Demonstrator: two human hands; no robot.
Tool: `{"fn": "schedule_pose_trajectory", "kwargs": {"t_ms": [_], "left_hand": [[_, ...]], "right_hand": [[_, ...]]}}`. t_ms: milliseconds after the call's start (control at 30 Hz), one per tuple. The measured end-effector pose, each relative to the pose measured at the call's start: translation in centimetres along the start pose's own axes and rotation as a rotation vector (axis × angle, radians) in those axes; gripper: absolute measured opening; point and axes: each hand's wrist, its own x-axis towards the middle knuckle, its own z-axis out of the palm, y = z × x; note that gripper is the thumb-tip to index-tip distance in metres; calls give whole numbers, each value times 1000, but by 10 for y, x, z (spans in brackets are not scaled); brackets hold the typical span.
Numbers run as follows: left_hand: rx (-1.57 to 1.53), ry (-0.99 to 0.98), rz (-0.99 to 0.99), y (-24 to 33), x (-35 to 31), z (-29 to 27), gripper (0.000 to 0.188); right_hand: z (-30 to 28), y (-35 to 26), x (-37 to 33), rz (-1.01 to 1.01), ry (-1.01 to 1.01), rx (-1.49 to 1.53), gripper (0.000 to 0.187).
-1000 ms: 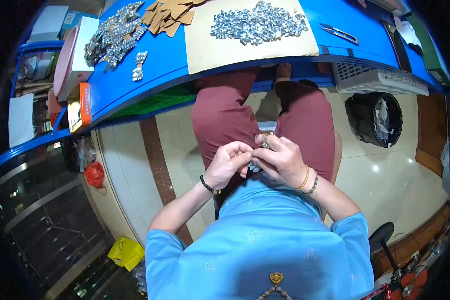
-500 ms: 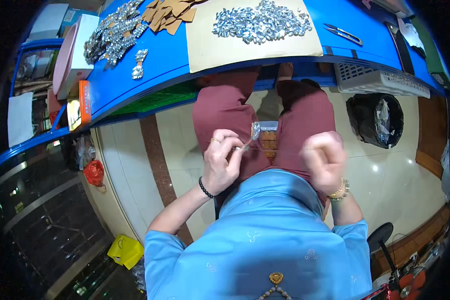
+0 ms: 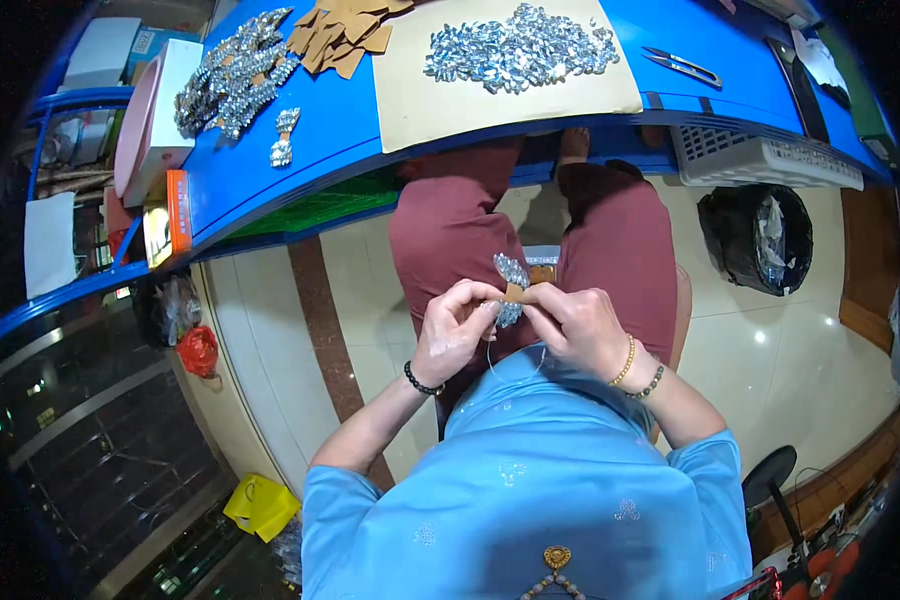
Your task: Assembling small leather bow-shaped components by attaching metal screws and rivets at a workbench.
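A brown card (image 3: 513,294), silvery stones (image 3: 511,268) on both ends, is held over the lap between the hands. Its left edge is pinched between thumb and forefinger of the left hand (image 3: 450,338); its right edge is pinched likewise by the right hand (image 3: 584,328). A thin thread (image 3: 515,383) is looped below, before the shirt (image 3: 560,450). On the blue table (image 3: 340,115), loose stones (image 3: 522,48) are heaped on a cream sheet (image 3: 407,112), flanked by snips (image 3: 685,64) at right and brown blanks (image 3: 340,35) at left. Farther left, stone-covered pieces (image 3: 232,80) are piled, one single piece (image 3: 284,138) being laid nearby.
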Motion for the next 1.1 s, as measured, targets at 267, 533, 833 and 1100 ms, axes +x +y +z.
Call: {"fn": "schedule_pose_trajectory", "kwargs": {"t_ms": [267,533,833,1100], "left_hand": [[-15,-42,15,-8,2,1,13],[107,3,152,-10,2,4,10],[330,100,323,-12,3,8,6],[492,241,523,-12,0,18,11]], "right_hand": [[-3,-3,1,-47,-89,-74,5],[0,-2,0,-46,-83,-129,5],[2,-1,0,-40,-100,-144,6],[14,0,1,16,-52,-101,11]]}}
